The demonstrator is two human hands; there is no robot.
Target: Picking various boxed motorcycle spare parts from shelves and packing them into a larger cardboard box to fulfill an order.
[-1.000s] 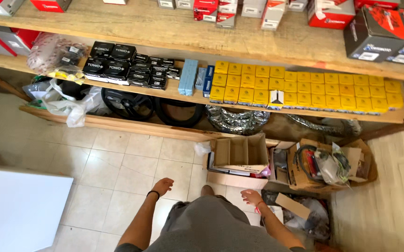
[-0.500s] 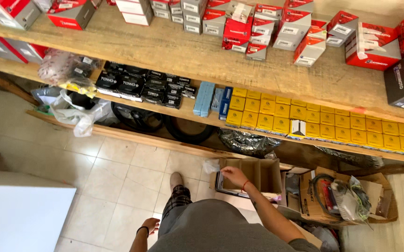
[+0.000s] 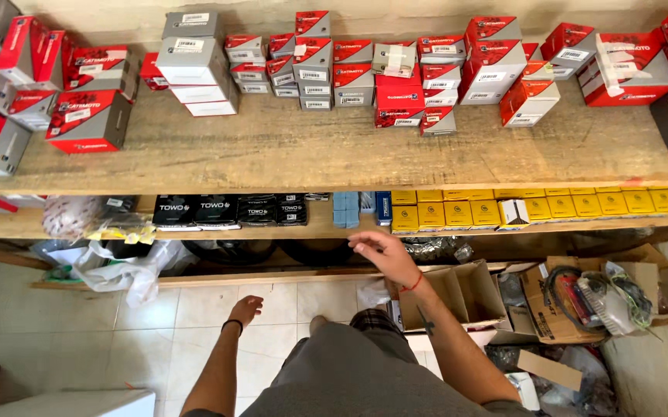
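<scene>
Seen from a head camera looking down, a person stands facing wooden shelves stocked with small cartons. The right hand (image 3: 380,253), in the middle of the frame, reaches forward with its fingers (image 3: 358,241) loosely spread and holding nothing; it hovers just in front of the lower shelf (image 3: 318,228), nearest a short row of upright blue boxes (image 3: 346,208) and the first of the yellow boxes (image 3: 405,218) that run along that shelf toward the right edge. The left hand (image 3: 245,310) hangs low at lower centre-left over the tiled floor (image 3: 79,332), fingers relaxed and slightly parted, also empty. The blue and yellow boxes look like light, stiff cardboard cartons with smooth printed faces; each would likely be best pinched across its two narrow sides and slid straight out, since the neighbours stand touching. Black boxes (image 3: 218,210) lie to the left on the same shelf. Red and grey boxes (image 3: 395,85) crowd the upper shelf (image 3: 311,150) across the top of the frame. An open cardboard carton (image 3: 465,289) sits on the floor just right of the reaching arm.
</scene>
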